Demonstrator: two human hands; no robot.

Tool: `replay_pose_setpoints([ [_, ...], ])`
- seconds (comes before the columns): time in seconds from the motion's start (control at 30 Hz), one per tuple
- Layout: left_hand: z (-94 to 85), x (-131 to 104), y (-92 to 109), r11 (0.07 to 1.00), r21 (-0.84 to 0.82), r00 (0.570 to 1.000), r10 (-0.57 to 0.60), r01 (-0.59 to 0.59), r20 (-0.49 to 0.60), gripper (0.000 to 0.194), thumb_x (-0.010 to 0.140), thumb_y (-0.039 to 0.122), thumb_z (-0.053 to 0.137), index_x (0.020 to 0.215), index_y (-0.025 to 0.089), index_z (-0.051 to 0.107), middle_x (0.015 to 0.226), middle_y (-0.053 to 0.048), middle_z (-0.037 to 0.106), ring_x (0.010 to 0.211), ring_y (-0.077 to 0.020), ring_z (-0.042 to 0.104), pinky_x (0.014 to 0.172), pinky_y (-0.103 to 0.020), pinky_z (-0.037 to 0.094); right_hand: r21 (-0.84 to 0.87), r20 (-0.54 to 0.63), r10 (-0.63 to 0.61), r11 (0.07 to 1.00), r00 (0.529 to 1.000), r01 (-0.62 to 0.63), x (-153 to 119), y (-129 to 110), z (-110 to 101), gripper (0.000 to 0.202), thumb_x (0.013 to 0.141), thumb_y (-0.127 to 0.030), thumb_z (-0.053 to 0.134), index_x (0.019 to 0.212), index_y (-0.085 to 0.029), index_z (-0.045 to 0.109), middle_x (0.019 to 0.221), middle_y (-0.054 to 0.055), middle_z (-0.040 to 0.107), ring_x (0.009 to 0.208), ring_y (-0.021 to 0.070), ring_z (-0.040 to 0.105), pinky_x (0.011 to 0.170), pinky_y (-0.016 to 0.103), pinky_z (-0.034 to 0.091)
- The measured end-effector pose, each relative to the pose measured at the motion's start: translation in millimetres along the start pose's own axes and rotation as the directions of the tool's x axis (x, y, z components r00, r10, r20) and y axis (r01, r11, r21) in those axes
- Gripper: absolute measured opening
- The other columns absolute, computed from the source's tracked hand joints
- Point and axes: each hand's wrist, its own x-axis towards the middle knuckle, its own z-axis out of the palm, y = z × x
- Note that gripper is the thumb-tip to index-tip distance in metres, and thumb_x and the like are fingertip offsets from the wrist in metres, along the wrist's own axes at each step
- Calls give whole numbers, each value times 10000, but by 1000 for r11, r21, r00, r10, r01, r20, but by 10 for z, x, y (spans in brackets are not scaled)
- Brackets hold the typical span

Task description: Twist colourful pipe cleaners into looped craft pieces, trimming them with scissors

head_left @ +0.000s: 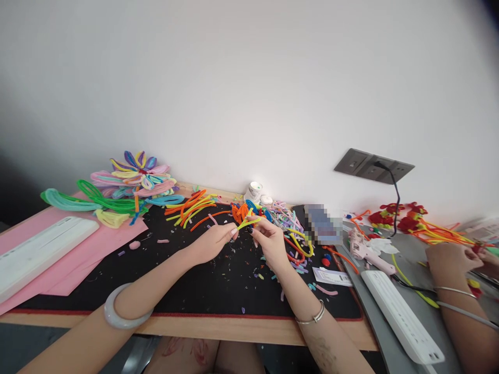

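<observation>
Both of my hands are over the middle of a black mat [163,270]. My left hand [214,243] is closed, with thumb and finger pinching one end of a yellow pipe cleaner [246,223]. At the other end, the fingers of my right hand [272,243] are bent around the same pipe cleaner, which looks folded or forked there. Just behind lies a bundle of orange pipe cleaners [239,212], partly hidden by the fingers. Loose yellow and orange pipe cleaners [191,210] rest to the left, and cut pastel pieces [286,215] are heaped to the right.
A pipe-cleaner flower [142,174], pink sheets [89,259] and a white case [47,252] are at left. A white tub [255,190] stands by the wall. Rightward are a blurred-out phone [323,224], a glue gun [368,253], a power strip [401,314] and a co-worker's hands [452,258].
</observation>
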Motion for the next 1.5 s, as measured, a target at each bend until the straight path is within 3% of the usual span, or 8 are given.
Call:
replay_pose_setpoints([
  [0.2, 13, 2, -8, 999, -44, 998, 16, -14, 56, 352, 921, 351, 194, 741, 176, 441, 623, 39, 378, 579, -119, 368, 587, -245, 293, -231, 89, -85, 968, 992, 103, 1, -27, -13, 335, 730, -197, 570, 1050, -258, 645, 841, 27, 595, 594, 121, 479, 477, 227, 400],
  [0.37, -4, 9, -1, 998, -49, 999, -25, 26, 24, 333, 911, 345, 224, 731, 176, 448, 621, 41, 374, 580, -117, 359, 583, -241, 289, -377, 105, -166, 906, 981, 194, 32, 37, -65, 133, 733, -215, 595, 823, -228, 693, 798, 31, 624, 597, 134, 487, 561, 261, 406],
  [0.53, -19, 28, 2, 997, -50, 997, -67, 65, -39, 316, 896, 328, 285, 716, 165, 487, 632, 38, 418, 588, -112, 371, 585, -235, 290, -333, 32, -115, 935, 993, 120, 30, 79, -71, 83, 742, -236, 592, 694, -197, 649, 701, 18, 608, 645, 157, 539, 579, 260, 402],
  [0.77, 33, 75, -50, 974, -193, 991, -129, 122, -24, 333, 867, 370, 315, 734, 152, 528, 585, 36, 341, 548, -105, 321, 510, -216, 277, -336, 37, -196, 921, 980, 197, -20, -24, -26, 117, 766, -254, 574, 684, -206, 643, 705, 26, 608, 660, 160, 541, 570, 265, 405],
  [1.0, 43, 76, -138, 821, -521, 972, -217, 234, 94, 312, 843, 421, 382, 697, 160, 470, 556, 65, 207, 471, -76, 176, 430, -206, 138, -198, 43, -133, 970, 990, 139, -24, -44, -3, 32, 700, -236, 645, 683, -211, 635, 740, 22, 590, 669, 154, 542, 551, 254, 427],
  [1.1, 26, 64, -158, 749, -614, 968, -204, 248, 143, 298, 844, 423, 408, 716, 161, 465, 564, 72, 183, 470, -71, 145, 433, -209, 112, -96, 24, -99, 990, 995, 100, -7, -25, 8, 142, 660, -190, 662, 799, -222, 659, 879, 34, 603, 756, 162, 566, 610, 257, 464],
  [1.2, 32, 57, -151, 736, -623, 963, -178, 266, 201, 306, 854, 422, 405, 729, 153, 478, 556, 75, 185, 471, -71, 145, 438, -218, 104, -83, 59, -54, 995, 997, 59, -5, -4, 19, 207, 675, -165, 628, 864, -231, 678, 910, 38, 631, 732, 160, 586, 586, 252, 477],
  [1.5, 44, 44, -116, 784, -550, 950, -160, 287, 268, 336, 848, 449, 401, 730, 145, 484, 536, 76, 244, 456, -68, 181, 436, -221, 118, -107, 151, 89, 992, 985, -73, -17, 67, 19, 123, 705, -224, 613, 815, -196, 660, 593, -4, 622, 458, 119, 568, 367, 196, 404],
])
